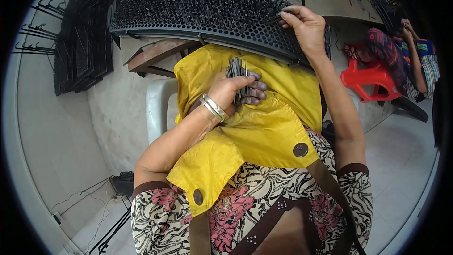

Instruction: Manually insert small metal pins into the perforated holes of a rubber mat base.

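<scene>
On the person's lap, over a yellow cloth (264,127), the left hand (233,93) has its grip closed around a bundle of thin grey metal pins (237,73), which stand upright out of the fist; two bangles (213,107) sit on that wrist. Farther off, a black perforated tray (212,23) packed with upright pins rests on the near edge of the counter (330,0). The right hand (304,26) reaches to the tray's right end, its grip narrow, pinching a single pin (272,18) between thumb and fingertips at the holes. At far right, another person sits on a red plastic stool (370,79). Stacked black trays (85,38) stand at far left.
</scene>
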{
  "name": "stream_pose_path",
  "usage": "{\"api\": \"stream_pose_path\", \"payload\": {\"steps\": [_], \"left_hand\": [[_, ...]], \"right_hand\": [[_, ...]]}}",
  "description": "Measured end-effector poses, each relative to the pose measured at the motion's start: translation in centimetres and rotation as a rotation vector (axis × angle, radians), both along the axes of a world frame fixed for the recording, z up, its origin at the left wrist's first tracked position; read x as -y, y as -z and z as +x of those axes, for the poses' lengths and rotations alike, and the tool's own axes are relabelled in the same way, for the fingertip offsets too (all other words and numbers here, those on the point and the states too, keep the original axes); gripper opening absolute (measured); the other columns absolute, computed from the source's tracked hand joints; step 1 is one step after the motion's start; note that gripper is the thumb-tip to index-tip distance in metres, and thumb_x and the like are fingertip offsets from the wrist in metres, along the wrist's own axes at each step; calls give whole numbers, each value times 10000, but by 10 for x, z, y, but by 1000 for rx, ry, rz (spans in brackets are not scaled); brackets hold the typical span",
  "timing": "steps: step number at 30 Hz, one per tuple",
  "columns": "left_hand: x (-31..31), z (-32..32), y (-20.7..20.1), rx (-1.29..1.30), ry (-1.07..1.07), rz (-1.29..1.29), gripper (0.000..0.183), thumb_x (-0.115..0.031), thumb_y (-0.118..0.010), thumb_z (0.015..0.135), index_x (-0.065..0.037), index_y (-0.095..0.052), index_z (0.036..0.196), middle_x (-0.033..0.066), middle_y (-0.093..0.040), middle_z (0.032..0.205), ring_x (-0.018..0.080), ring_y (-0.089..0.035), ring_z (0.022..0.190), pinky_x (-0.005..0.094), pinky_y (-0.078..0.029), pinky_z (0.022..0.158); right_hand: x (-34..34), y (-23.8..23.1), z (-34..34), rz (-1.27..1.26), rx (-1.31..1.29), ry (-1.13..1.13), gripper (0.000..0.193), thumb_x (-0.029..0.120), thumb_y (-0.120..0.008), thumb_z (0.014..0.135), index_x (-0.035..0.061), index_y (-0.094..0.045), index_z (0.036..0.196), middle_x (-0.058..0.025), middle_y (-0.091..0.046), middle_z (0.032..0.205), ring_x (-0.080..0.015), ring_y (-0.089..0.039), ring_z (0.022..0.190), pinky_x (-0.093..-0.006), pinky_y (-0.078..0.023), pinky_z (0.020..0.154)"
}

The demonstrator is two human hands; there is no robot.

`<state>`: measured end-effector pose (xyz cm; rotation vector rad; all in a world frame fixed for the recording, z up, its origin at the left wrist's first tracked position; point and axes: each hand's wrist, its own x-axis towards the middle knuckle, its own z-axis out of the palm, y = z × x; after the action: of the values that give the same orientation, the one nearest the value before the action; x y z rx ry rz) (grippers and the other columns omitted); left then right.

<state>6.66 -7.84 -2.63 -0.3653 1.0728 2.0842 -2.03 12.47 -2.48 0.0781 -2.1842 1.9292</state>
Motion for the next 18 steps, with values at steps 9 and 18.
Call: {"api": "stream_pose_path", "payload": {"steps": [9, 18], "left_hand": [[0, 0, 3, -3, 8, 2, 191, -83, -466, 813, 70, -488, 925, 183, -594, 795, 246, -603, 650, 300, -495, 539], [0, 0, 2, -13, 16, 15, 176, -75, -453, 818, 68, -492, 914, 178, -594, 794, 238, -602, 651, 297, -491, 546]], "right_hand": [[16, -17, -9, 724, -418, -77, 132, 86, -599, 720, -12, -591, 808, -130, -592, 728, -222, -583, 653, -288, -443, 595], [23, -22, -16, 840, -404, -109, 140, 90, -601, 713, -9, -582, 810, -143, -580, 721, -265, -575, 663, -306, -442, 591]]}}
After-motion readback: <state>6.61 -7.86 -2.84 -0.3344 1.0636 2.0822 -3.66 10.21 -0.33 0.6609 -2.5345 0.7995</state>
